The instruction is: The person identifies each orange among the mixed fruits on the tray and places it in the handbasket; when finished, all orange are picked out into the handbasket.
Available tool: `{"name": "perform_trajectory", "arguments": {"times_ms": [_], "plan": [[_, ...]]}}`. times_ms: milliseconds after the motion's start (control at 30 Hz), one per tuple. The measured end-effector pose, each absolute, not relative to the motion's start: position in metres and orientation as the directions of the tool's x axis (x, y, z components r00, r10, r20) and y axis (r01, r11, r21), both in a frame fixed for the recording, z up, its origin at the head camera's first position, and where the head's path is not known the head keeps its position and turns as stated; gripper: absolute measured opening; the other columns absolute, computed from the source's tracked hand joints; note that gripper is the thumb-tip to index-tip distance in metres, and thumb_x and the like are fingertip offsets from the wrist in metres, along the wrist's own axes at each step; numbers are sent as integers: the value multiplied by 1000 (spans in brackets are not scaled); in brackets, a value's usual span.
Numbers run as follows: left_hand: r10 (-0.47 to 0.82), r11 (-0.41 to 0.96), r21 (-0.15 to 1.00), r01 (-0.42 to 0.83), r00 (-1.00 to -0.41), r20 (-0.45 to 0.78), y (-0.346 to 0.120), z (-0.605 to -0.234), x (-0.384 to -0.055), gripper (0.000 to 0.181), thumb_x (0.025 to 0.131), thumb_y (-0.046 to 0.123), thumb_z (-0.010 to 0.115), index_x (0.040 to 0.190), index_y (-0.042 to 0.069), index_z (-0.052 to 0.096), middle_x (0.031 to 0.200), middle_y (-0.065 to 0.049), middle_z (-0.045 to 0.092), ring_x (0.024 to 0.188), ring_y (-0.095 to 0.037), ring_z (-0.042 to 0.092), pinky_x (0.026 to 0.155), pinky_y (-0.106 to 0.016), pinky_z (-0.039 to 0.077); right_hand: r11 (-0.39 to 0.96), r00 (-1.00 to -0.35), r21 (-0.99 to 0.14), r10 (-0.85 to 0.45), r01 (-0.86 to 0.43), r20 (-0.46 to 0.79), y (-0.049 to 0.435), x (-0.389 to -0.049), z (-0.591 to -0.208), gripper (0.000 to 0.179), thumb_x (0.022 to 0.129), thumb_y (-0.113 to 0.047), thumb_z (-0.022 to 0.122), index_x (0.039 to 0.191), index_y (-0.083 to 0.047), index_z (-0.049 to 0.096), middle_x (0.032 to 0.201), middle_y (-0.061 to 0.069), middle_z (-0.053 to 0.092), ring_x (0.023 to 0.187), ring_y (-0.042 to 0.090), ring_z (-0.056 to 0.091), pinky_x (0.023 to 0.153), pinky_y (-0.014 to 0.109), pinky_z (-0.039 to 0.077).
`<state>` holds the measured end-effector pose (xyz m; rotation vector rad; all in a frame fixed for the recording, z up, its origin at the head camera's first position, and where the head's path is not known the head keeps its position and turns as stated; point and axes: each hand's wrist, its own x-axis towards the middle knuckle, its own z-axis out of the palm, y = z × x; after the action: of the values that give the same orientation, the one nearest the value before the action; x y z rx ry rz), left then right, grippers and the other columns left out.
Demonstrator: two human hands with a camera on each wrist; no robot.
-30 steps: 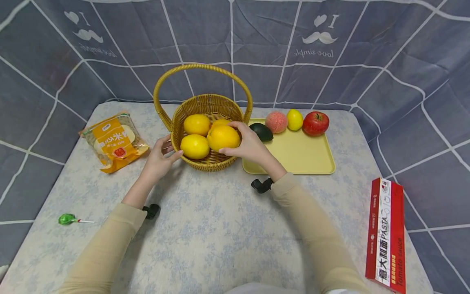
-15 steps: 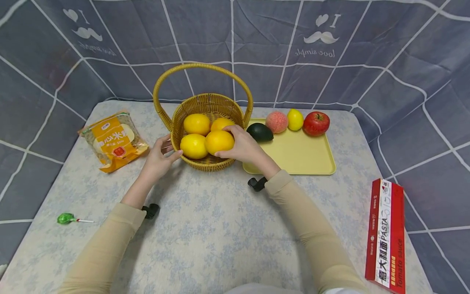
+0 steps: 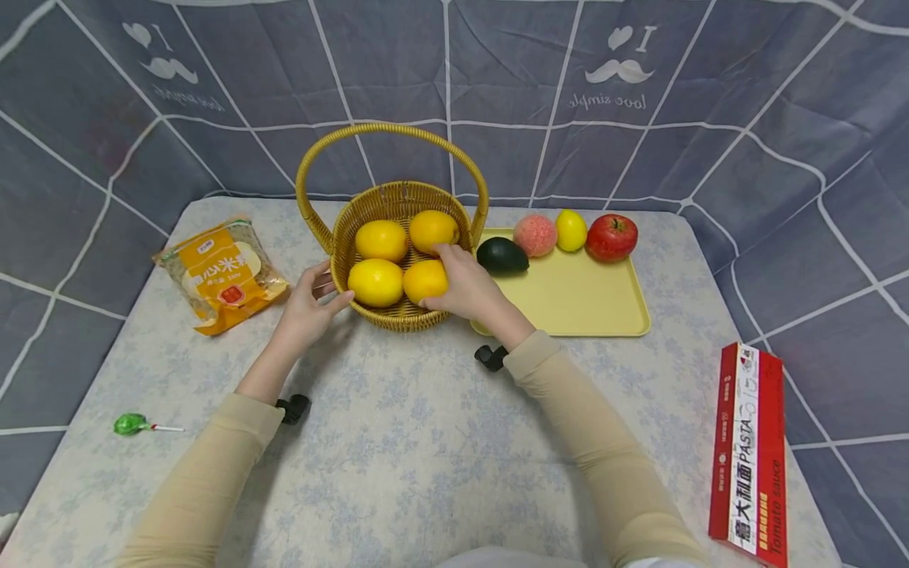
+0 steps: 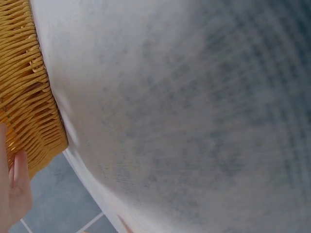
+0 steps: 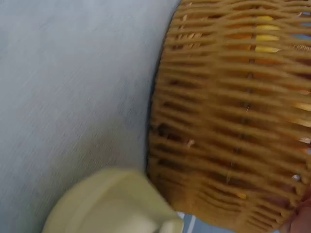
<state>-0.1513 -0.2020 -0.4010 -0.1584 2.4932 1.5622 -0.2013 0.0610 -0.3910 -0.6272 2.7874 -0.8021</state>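
Note:
A wicker basket [image 3: 398, 319] with a tall arched handle stands at the back of the table, several yellow-orange fruits inside it. My left hand [image 3: 305, 308] holds the basket's left side, thumb at the rim and fingers against the outer wall; in the left wrist view those fingers [image 4: 19, 179] lie along the weave. Over the right rim reaches my right hand [image 3: 469, 288], gripping an orange [image 3: 424, 282] low in the front right of the basket. Beside that fruit lie a yellow lemon-like fruit [image 3: 375, 282] and two more oranges [image 3: 382, 240] behind.
Right of the basket, a yellow tray [image 3: 575, 308] bears an avocado [image 3: 503, 256], a peach [image 3: 536, 236], a lemon [image 3: 571, 230] and a red apple [image 3: 611, 238]. A food bag [image 3: 223, 272] and a green lollipop [image 3: 131, 424] lie left, a pasta box [image 3: 747, 454] right.
My right hand has lowered the orange into the basket's front right, moving slightly left and down. The back right orange now shows more fully. My left hand has stayed on the basket.

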Motion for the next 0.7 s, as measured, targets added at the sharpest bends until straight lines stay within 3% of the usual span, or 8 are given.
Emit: {"name": "perform_trajectory", "arguments": {"times_ms": [200, 700], "plan": [[4, 436, 878, -195, -976, -219, -203, -403, -152, 78, 99, 22, 61, 158, 9, 13, 155, -22, 32, 144, -38, 34, 113, -53, 39, 784, -894, -512, -443, -352, -63, 57, -203, -393, 72, 80, -37, 81, 137, -6, 50, 135, 14, 51, 124, 30, 50, 107, 43, 44], [15, 436, 881, -187, -977, -214, -203, -402, -152, 78, 98, 21, 62, 158, 8, 13, 154, -22, 33, 143, -38, 35, 113, -52, 39, 716, -902, -605, -432, -348, 9, 58, -198, -398, 76, 82, -32, 80, 145, -8, 44, 143, 14, 45, 132, 28, 43, 114, 43, 38]]}}
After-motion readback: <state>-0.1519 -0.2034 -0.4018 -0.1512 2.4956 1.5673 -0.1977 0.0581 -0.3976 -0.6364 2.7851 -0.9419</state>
